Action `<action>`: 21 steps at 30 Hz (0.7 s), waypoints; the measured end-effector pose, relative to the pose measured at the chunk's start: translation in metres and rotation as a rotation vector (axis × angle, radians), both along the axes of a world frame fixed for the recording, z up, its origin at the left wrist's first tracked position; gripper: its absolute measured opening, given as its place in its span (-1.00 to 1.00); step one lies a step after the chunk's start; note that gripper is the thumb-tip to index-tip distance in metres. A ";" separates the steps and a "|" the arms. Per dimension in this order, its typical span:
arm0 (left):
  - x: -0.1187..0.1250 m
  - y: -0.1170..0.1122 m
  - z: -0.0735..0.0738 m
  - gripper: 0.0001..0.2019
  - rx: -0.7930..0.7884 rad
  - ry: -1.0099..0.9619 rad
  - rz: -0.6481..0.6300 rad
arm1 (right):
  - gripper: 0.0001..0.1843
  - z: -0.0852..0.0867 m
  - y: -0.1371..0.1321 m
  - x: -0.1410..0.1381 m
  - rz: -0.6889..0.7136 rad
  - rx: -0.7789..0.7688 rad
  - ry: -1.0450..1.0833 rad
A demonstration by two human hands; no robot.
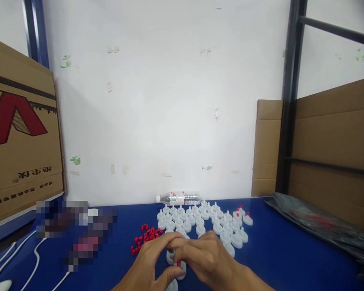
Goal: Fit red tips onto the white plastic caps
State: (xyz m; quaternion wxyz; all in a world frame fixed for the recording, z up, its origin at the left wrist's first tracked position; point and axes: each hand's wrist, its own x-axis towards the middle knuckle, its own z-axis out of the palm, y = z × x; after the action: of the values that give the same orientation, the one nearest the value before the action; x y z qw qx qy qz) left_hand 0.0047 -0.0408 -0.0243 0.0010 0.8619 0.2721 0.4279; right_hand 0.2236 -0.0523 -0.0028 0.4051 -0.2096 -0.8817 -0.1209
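Note:
Low in front of me, both hands meet over a white nozzle cap (182, 271) with a small red tip cap (178, 263) on its spout. My left hand (153, 258) curls around it, the thumb pressed at its near side. The fingers of my right hand (204, 254) are bent and closed at the red tip cap, partly hiding it. More white nozzle caps (178, 223) stand spout-up beyond my hands, and one lies just below them. Loose red tip caps (151, 233) form a pile beyond my left hand.
Several nozzle caps with red tips (248, 218) stand at the right. A clear plastic bottle (191, 198) lies against the wall. Cables (36, 254) and blurred items occupy the left of the blue table (109, 266). A dark plastic bag (324, 222) lies right; cardboard (21, 161) stands left.

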 end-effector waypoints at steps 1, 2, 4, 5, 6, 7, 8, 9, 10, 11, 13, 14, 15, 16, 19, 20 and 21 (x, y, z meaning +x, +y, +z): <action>0.000 0.000 0.000 -0.47 0.006 0.001 0.005 | -0.74 0.000 0.000 0.000 0.002 -0.008 -0.002; 0.001 0.000 -0.001 -0.47 0.015 0.000 0.011 | -0.75 0.000 0.000 -0.001 0.008 -0.020 0.000; 0.002 0.002 -0.002 -0.48 0.034 -0.002 0.023 | -0.78 0.000 0.000 -0.003 0.019 -0.040 0.015; 0.003 0.003 -0.004 -0.48 0.038 0.000 0.028 | -0.80 0.000 0.000 -0.003 0.020 -0.044 0.026; 0.004 0.005 -0.005 -0.49 0.041 0.002 0.029 | -0.81 0.000 -0.001 -0.004 0.019 -0.043 0.036; 0.005 0.006 -0.006 -0.49 0.043 0.003 0.029 | -0.81 0.000 -0.001 -0.004 0.017 -0.038 0.042; 0.005 0.008 -0.007 -0.49 0.046 0.003 0.027 | -0.81 0.000 -0.001 -0.004 0.014 -0.032 0.039; 0.006 0.008 -0.007 -0.49 0.053 0.001 0.025 | -0.81 0.000 -0.001 -0.004 0.009 -0.028 0.030; 0.005 0.009 -0.007 -0.50 0.062 0.003 0.020 | -0.81 0.000 -0.001 -0.004 0.001 -0.023 0.016; 0.004 0.009 -0.007 -0.51 0.074 0.013 0.013 | -0.81 0.000 -0.001 -0.003 -0.008 -0.015 -0.001; 0.000 0.007 -0.005 -0.51 0.100 0.054 0.006 | -0.79 0.000 -0.001 -0.002 -0.024 0.005 -0.028; -0.001 0.006 -0.004 -0.50 0.119 0.072 0.004 | -0.78 0.001 -0.001 -0.001 -0.025 0.012 -0.035; -0.003 0.005 -0.003 -0.49 0.137 0.086 0.004 | -0.78 0.001 -0.001 -0.001 -0.023 0.014 -0.039; -0.004 0.004 -0.001 -0.48 0.154 0.096 0.005 | -0.77 0.002 -0.001 -0.001 -0.021 0.014 -0.041; -0.004 0.002 0.003 -0.48 0.171 0.108 -0.001 | -0.78 0.003 -0.002 -0.001 -0.008 0.016 -0.041; -0.002 0.001 0.004 -0.50 0.169 0.103 -0.015 | -0.78 0.003 -0.002 -0.001 -0.004 0.018 -0.045; 0.000 0.001 0.005 -0.52 0.164 0.096 -0.033 | -0.79 0.003 -0.002 -0.001 -0.005 0.017 -0.050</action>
State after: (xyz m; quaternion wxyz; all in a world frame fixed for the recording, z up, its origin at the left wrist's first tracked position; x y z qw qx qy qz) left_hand 0.0045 -0.0394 -0.0193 -0.0758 0.8831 0.2214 0.4067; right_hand 0.2223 -0.0545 0.0000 0.3845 -0.2050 -0.8899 -0.1347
